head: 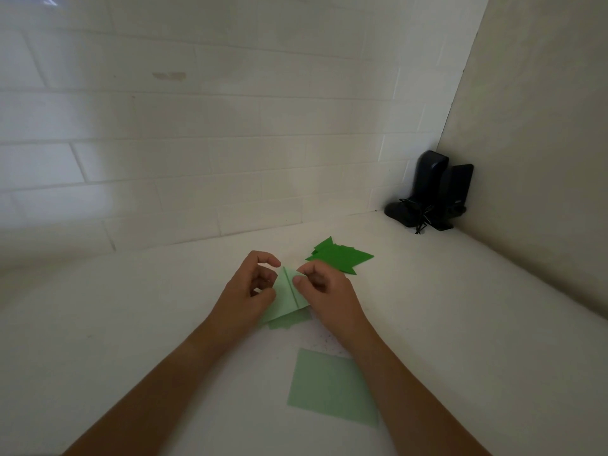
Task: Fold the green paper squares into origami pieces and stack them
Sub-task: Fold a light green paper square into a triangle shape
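1. Left hand (pixel 251 287) and right hand (pixel 320 284), fingers curled, pinch a pale green folded paper (pixel 288 299) on the white counter (pixel 131 324).
2. Finished dark green pieces (pixel 340 256) lie stacked just beyond (near the right hand).
3. An unfolded square (pixel 330 386) lies nearer.

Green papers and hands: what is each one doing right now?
Pale green paper being folded: partly folded, centre crease, held by both hands.
Flat pale green paper square: unfolded, lying alone.
Dark green folded pieces: finished, piled together.
Left hand: gripping the paper.
Right hand: pinching the paper.
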Demonstrator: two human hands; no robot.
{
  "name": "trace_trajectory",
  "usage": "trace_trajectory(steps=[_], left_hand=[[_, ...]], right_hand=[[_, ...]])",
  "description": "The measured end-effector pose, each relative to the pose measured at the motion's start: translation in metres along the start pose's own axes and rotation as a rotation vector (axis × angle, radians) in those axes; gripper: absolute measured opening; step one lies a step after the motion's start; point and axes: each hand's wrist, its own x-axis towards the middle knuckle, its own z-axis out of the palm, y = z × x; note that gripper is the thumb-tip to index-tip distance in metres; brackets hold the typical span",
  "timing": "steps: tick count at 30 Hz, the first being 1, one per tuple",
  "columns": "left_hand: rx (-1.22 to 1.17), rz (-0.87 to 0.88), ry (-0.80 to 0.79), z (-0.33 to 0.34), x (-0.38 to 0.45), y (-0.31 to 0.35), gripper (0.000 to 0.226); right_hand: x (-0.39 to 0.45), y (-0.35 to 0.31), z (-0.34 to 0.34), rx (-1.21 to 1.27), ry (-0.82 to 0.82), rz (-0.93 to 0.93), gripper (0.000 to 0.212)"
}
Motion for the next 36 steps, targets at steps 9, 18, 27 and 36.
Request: trace_trajectory(steps=[9, 18, 27, 36], left_hand=[[0.087, 0.027, -0.001, 0.003, -0.002, 0.002, 0.023], [0.161, 0.047, -0.101, 0.008, -0.005, 0.003, 0.066], [0.014, -0.017, -0.022, 0.002, -0.002, 0.0, 0.046], [0.068, 0.029, -0.045, -0.002, -0.001, 0.001, 0.04]], right_hand=[[0.001, -0.002, -0.001, 0.067, -0.041, 0.045, 0.009], [0.0, -0.001, 0.0, 0.052, -0.027, 0.075, 0.009], [0.0, 0.002, 0.0, -0.018, 0.001, 0.039, 0.011], [0.001, 0.001, 0.001, -0.035, 0.049, 0.011, 0.009]])
